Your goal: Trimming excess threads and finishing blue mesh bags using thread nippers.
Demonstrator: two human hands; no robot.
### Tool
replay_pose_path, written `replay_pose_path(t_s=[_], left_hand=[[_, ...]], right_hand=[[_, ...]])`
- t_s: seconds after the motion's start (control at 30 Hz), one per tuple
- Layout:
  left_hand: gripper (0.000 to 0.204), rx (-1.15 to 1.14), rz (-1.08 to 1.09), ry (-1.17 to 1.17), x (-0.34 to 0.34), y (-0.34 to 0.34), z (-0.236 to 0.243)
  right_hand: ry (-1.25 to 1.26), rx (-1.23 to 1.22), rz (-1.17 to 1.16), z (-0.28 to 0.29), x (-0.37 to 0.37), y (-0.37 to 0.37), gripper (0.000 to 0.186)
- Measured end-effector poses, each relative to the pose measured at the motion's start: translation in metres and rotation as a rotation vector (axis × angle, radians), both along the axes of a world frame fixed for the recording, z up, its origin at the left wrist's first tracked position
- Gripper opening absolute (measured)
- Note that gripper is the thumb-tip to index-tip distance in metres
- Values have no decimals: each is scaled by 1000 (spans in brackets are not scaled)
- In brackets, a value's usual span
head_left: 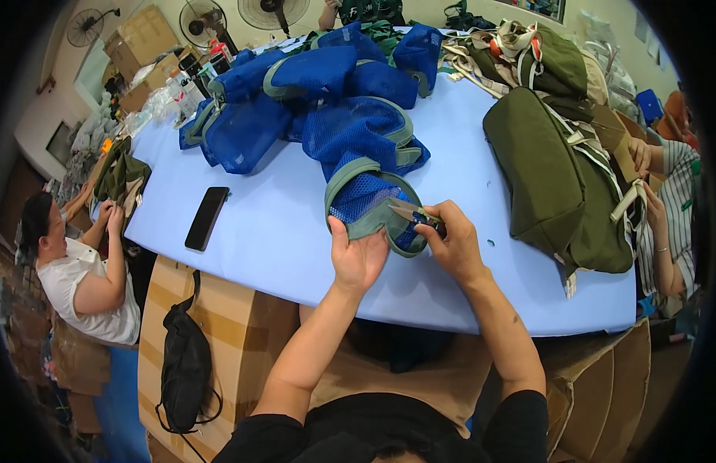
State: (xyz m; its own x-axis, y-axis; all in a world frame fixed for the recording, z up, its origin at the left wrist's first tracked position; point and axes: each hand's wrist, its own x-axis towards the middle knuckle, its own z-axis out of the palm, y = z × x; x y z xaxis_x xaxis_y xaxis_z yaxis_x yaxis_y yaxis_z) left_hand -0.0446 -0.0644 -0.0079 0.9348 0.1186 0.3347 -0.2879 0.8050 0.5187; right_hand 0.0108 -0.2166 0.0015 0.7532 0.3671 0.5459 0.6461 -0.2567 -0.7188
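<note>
A blue mesh bag (359,127) with grey-green binding lies in front of me, its round opening turned toward me. My left hand (360,258) is palm up at the near rim, its thumb outside and its fingers partly hidden by the fabric, holding the bag's edge. In my right hand (458,243) is a pair of thread snips (410,213). The pointed blades reach over the opening, close to the grey-green binding. Whether the blades touch a thread is too small to tell.
More blue mesh bags (246,131) are heaped behind. A black phone (207,219) lies left on the table (273,224). Olive-green bags (535,162) fill the right side, beside a person in stripes (678,220). Another person (88,270) sits left. A black bag (186,366) rests on a cardboard box (242,339).
</note>
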Motion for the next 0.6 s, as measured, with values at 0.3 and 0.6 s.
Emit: replay_pose_path(t_s=[0.3,0.6], left_hand=[[73,-89,-24,16,0,1,-2],[70,-25,0,-5,1,-1,1]], right_hand=[[45,24,4,-6,0,2,20],[4,-12,-38,-2,2,-1,20]])
